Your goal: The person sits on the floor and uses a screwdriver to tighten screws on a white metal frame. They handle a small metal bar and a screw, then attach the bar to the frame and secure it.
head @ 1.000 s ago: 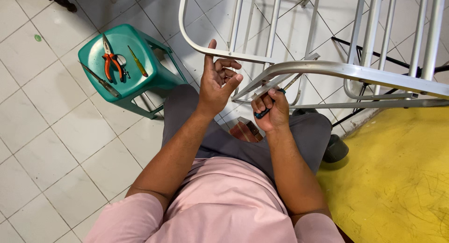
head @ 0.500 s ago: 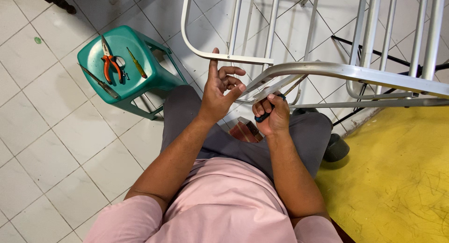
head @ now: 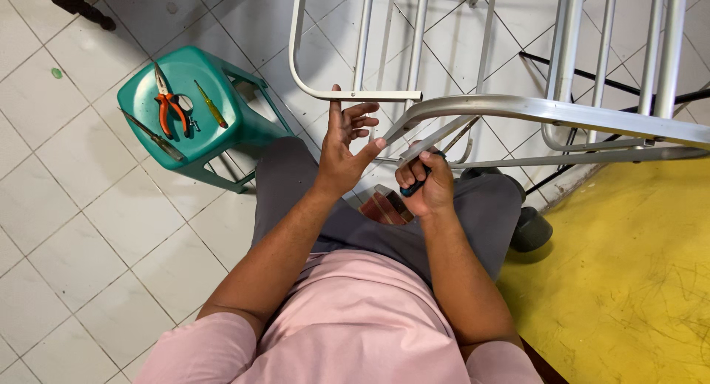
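**Two hands at a white metal frame**

The right hand (head: 427, 183) is clenched around a dark-handled tool (head: 418, 184), its grip wrapping the handle so that only a short dark part shows between the fingers; the tool's tip points up toward the frame's slanting bar (head: 436, 136) just above the knuckles. Whether the tip touches the bar I cannot tell.

The left hand (head: 346, 151) is just beside it, released and empty, palm turned toward the right hand. Its index finger points straight up and meets the underside of the white tube (head: 347, 96) of the frame, while the thumb reaches across toward the end of the grey rail (head: 547, 110) that runs off past the right hand.

Below and between the two hands, on the person's lap, lies a small reddish-brown box (head: 386, 206), partly hidden by the wrists. The lap is in grey trousers, under a pink shirt.

Well off beyond the left hand stands a green stool (head: 244, 121) on the white tiled floor (head: 89, 214). On its seat lie orange-handled pliers (head: 170, 103), a yellow-green screwdriver (head: 211, 103) and another long tool (head: 151, 136). Beyond the right arm the floor turns yellow (head: 629, 280).
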